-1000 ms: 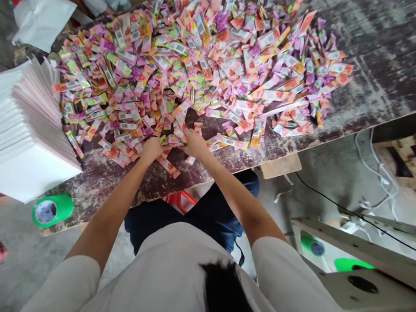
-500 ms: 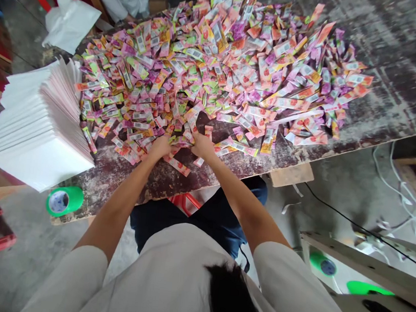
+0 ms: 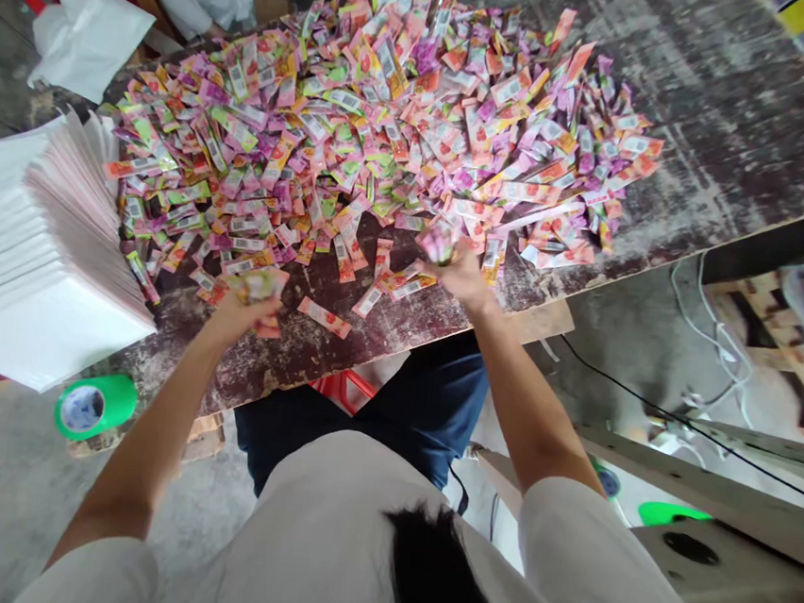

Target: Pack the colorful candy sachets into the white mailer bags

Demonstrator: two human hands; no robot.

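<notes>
Small bunches of sachets point(image 3: 439, 241) are being gripped in the closed right hand point(image 3: 462, 274) and closed left hand point(image 3: 249, 301) above the worn tabletop point(image 3: 709, 132) (heaped with sachets), white bags point(image 3: 30, 247) alongside, concrete floor point(image 3: 20, 502) below.

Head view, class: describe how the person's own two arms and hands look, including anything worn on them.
Both arms are bare from the short sleeves down, with no gloves, watch, rings or bands visible. The left hand and right hand are bare. The short sleeves are white and loose, part of a white top. Both forearms are slim and unmarked.
</notes>
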